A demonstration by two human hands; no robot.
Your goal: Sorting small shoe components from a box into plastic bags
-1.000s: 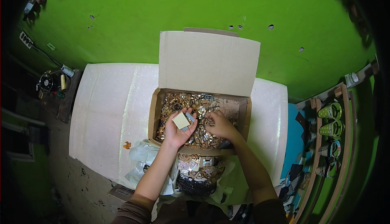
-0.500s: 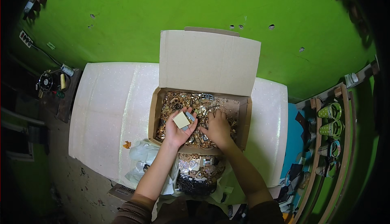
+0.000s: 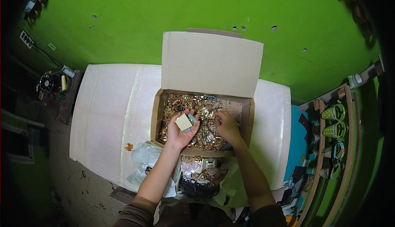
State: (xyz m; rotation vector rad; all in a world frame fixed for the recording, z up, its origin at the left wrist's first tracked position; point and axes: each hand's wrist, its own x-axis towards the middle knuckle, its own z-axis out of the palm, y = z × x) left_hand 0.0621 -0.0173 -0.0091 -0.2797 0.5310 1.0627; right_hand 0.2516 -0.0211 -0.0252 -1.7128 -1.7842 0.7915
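Observation:
An open cardboard box [image 3: 249,122] is filled with small metallic pieces [image 3: 205,136], gold, silver and dark, like buckles and trims. Over its left half my left hand [image 3: 176,132] lies palm up, fingers curled round a cream square piece [image 3: 183,121]. A blue-grey piece [image 3: 192,118] rests beside that square in the same palm. My right hand [image 3: 227,126] reaches into the right half of the box, fingers bent together among the pieces. Whatever its fingertips hold is too small to make out.
The box lid [image 3: 212,62] stands up against the green wall. Below the box, a plastic bag [image 3: 146,161] and a heap of shiny and black trims [image 3: 201,181] lie close to my forearms. A white glittery cloth [image 3: 107,116] covers the table. Sandals hang on a wooden rack [image 3: 349,144] at right.
My right hand has shifted slightly right inside the box, away from my left hand, and its fingers are more bent. The left hand with the cream square has stayed in place.

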